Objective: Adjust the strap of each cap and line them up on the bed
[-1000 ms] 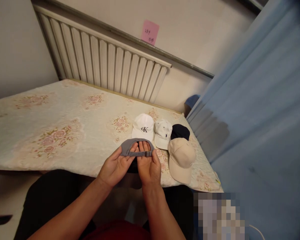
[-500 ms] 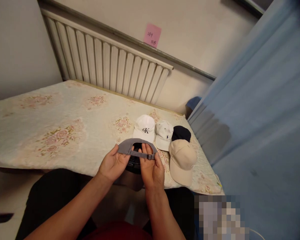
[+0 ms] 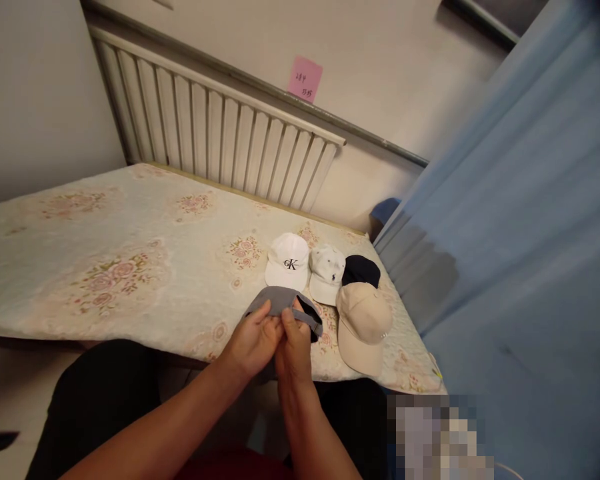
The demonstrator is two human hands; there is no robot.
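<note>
Both hands grip a grey baseball cap [image 3: 273,299] above the bed's near edge. My left hand [image 3: 256,339] is closed on the cap's side, thumb on top. My right hand [image 3: 295,343] is closed on the cap beside the back opening, close against the left hand. The adjustable strap and opening face right; the brim is mostly hidden under my hands. Just beyond lies a white cap with black letters [image 3: 286,257]. To its right are a white cap with a small dark logo [image 3: 327,273], a black cap [image 3: 362,271] and a beige cap [image 3: 364,323].
The caps lie on a bed with a floral cover [image 3: 180,267]. Behind it stands a white radiator [image 3: 220,127], with a pink note [image 3: 305,79] on the wall above. A blue curtain [image 3: 505,233] hangs along the right side. My knees are under the near edge.
The grey cap has turned so its strap opening now faces right instead of toward me. My hands have come closer together, and my right hand has moved from inside the opening to its edge.
</note>
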